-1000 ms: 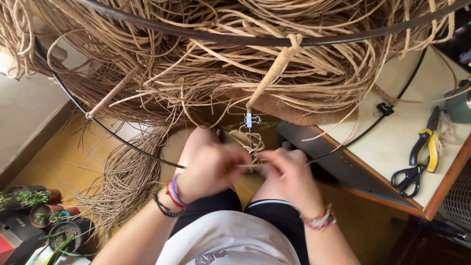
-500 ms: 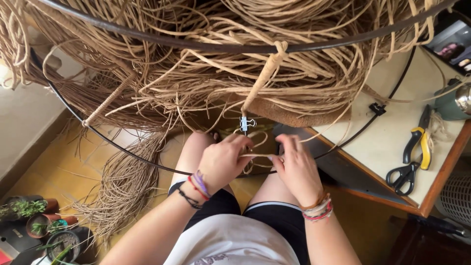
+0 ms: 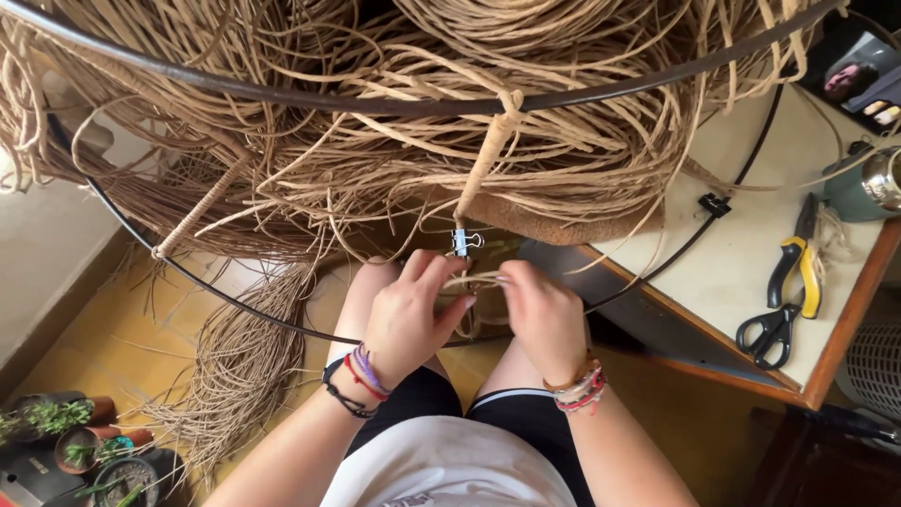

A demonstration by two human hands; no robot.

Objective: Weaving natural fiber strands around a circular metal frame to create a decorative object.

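Both hands (image 3: 479,314) nearer the clip (image 3: 461,242) now; fingers pinching fibre strands (image 3: 474,280)

head-worn view, looking steeply down, close over lap and floor

Both hands (image 3: 469,314) pinch rattan strands (image 3: 474,280) below clip (image 3: 461,242).

Tan fibre strand (image 3: 472,280) stretched level under the binder clip (image 3: 460,243)
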